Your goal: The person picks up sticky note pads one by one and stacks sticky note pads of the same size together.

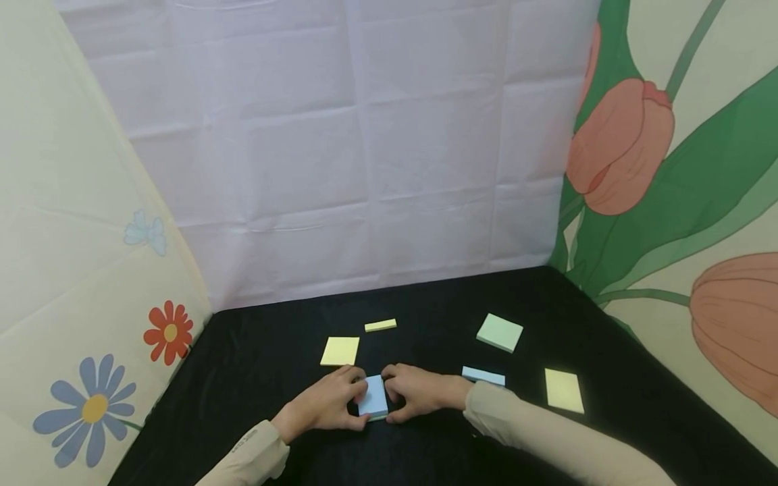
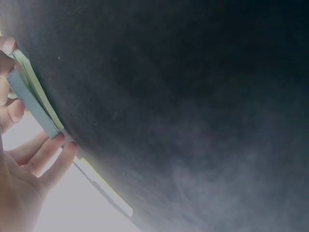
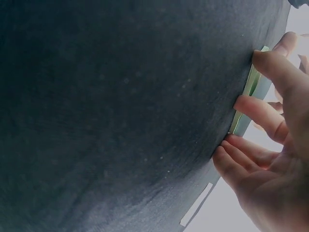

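Observation:
A blue sticky note pad (image 1: pixel 373 397) lies over a light green pad (image 2: pixel 42 95) on the black cloth, near the front middle. In the left wrist view a narrow gap shows between the two pads. My left hand (image 1: pixel 331 399) grips the stack from its left side, thumb at the near corner and fingers toward the far end. From the opposite side my right hand (image 1: pixel 419 390) holds it with thumb and fingers bent. The right wrist view shows fingertips against the green pad's edge, with part of the blue pad hidden behind the fingers.
Behind the left hand lies a square yellow pad (image 1: pixel 340 351), with a narrow yellow pad (image 1: pixel 380 325) farther back. A narrow blue pad (image 1: pixel 483 376) sits by the right wrist. Farther right are a green pad (image 1: pixel 500 333) and another yellow pad (image 1: pixel 564 391). Cloth walls enclose the table (image 1: pixel 425 324).

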Available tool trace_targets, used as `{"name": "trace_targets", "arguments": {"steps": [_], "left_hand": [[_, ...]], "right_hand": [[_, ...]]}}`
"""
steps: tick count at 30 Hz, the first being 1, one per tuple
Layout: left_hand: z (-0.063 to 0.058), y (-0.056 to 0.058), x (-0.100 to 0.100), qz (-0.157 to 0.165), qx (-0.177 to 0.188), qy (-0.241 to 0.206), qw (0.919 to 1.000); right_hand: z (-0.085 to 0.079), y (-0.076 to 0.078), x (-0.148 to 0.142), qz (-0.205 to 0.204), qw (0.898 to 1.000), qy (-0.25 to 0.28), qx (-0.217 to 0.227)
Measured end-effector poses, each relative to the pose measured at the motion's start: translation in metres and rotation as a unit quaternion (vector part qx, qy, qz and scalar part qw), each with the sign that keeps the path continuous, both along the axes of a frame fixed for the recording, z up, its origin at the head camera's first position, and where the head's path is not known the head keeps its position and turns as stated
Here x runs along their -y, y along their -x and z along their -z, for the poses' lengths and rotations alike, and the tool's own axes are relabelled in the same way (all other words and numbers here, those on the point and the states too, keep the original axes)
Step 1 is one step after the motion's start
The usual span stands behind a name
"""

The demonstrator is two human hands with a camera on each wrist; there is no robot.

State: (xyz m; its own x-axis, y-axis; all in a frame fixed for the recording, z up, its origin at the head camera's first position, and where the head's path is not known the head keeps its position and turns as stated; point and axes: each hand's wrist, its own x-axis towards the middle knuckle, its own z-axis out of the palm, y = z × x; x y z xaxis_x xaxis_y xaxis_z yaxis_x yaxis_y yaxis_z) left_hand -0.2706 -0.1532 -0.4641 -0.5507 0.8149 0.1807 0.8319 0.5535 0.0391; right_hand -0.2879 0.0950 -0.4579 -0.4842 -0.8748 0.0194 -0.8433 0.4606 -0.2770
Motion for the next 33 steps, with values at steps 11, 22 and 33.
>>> {"name": "trace_targets", "arguments": {"steps": [11, 22, 33], "left_hand": [[-0.001, -0.001, -0.001, -0.007, 0.01, 0.014, 0.9998], [0.001, -0.001, 0.0, -0.007, 0.005, 0.018, 0.9998], [-0.003, 0.001, -0.002, -0.001, 0.028, 0.02, 0.9994]], "right_hand": [[0.018, 0.011, -0.002, 0.002, 1.0, 0.019, 0.009], [0.028, 0.017, -0.003, 0.0, 1.0, 0.026, 0.007], [0.025, 0.014, -0.004, 0.012, 0.999, 0.023, 0.022]]}}
